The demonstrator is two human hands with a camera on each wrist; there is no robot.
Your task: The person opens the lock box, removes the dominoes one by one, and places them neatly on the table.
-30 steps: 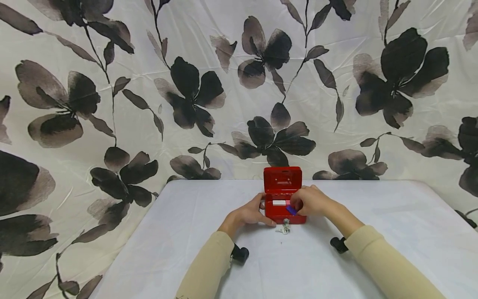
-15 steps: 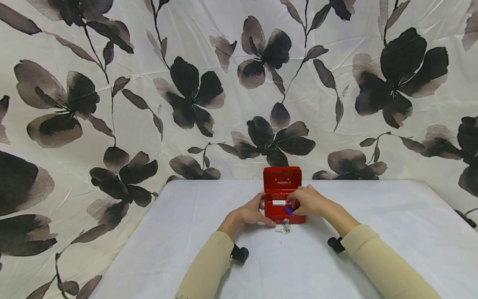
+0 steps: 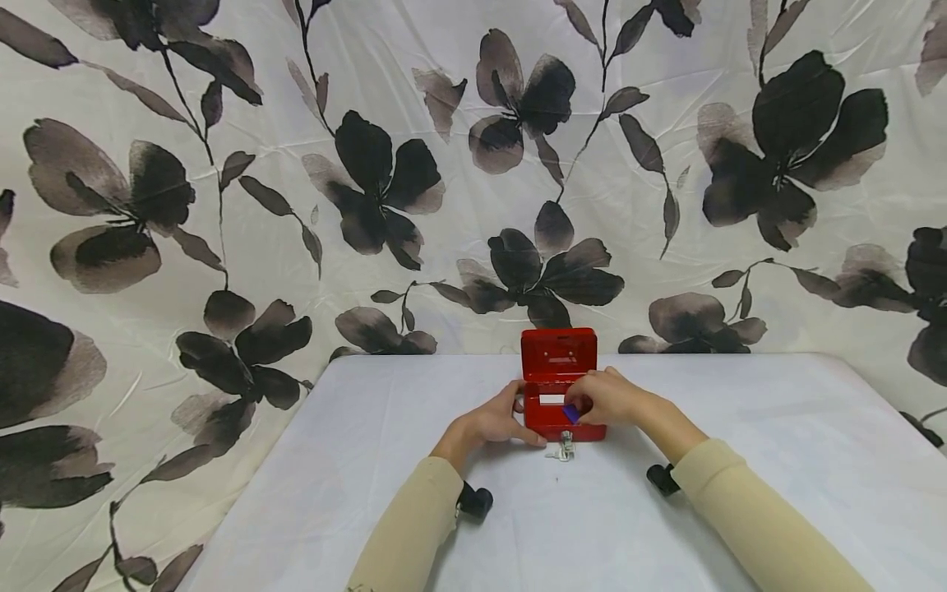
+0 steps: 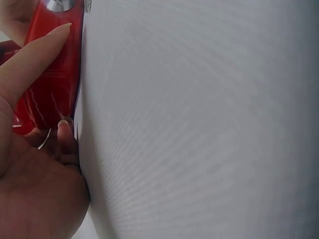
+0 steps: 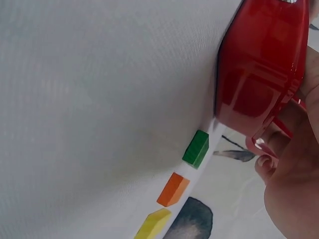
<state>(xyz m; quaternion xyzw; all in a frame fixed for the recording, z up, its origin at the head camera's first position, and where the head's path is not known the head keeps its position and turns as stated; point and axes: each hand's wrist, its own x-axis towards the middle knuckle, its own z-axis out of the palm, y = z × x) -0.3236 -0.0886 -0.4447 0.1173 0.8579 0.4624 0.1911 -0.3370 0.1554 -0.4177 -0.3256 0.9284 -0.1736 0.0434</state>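
Observation:
A small red cash box (image 3: pixel 592 432) stands near the far edge of the table with its lid (image 3: pixel 558 352) raised. My left hand (image 3: pixel 488 419) grips its left side, the thumb (image 4: pixel 42 57) along the front wall and the other fingers at the side. My right hand (image 3: pixel 614 397) reaches over the right part of the box and pinches a purple block (image 3: pixel 570 413) at the opening; the fingers cover part of it. Beside it, inside the box, lies a white block (image 3: pixel 551 400). A silver lock with a key (image 3: pixel 566 446) is at the box's front.
In the right wrist view, a green block (image 5: pixel 196 149), an orange block (image 5: pixel 173 189) and a yellow block (image 5: pixel 153 225) lie in a row on the white tabletop (image 5: pixel 99 124) near its edge. A flower-patterned cloth (image 3: pixel 414 271) hangs behind the table.
My right hand has shifted slightly left with the purple block, which has turned a little and hangs more to the left. My left hand stays at the box's side.

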